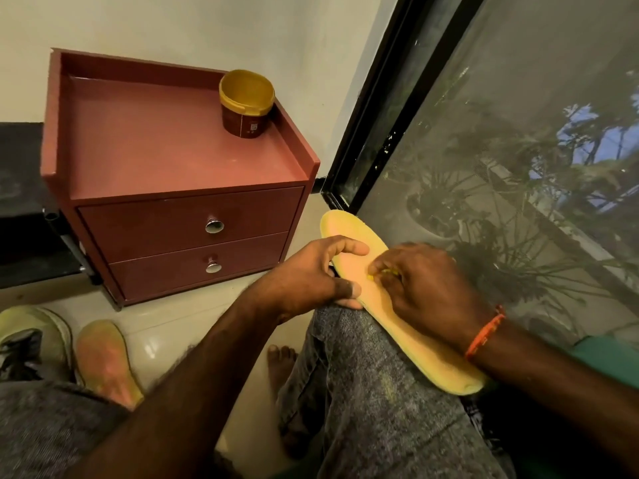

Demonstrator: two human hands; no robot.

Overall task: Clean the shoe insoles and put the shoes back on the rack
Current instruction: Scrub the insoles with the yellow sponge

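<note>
A long yellow-orange insole (349,236) lies across my right knee, toe end pointing up toward the window frame. My left hand (311,274) grips its left edge, thumb underneath and fingers on top. My right hand (425,288) presses down on the middle of the insole with curled fingers that pinch a small yellow thing, mostly hidden. A second insole (105,361) lies on the floor at the lower left. Beside it sits a pale green shoe (31,337) with dark laces.
A reddish two-drawer cabinet (179,216) stands ahead against the wall, an open yellow-rimmed tub (246,103) on its top. A black-framed mesh window (501,167) fills the right side. My bare foot (281,361) rests on the glossy tile floor (193,319).
</note>
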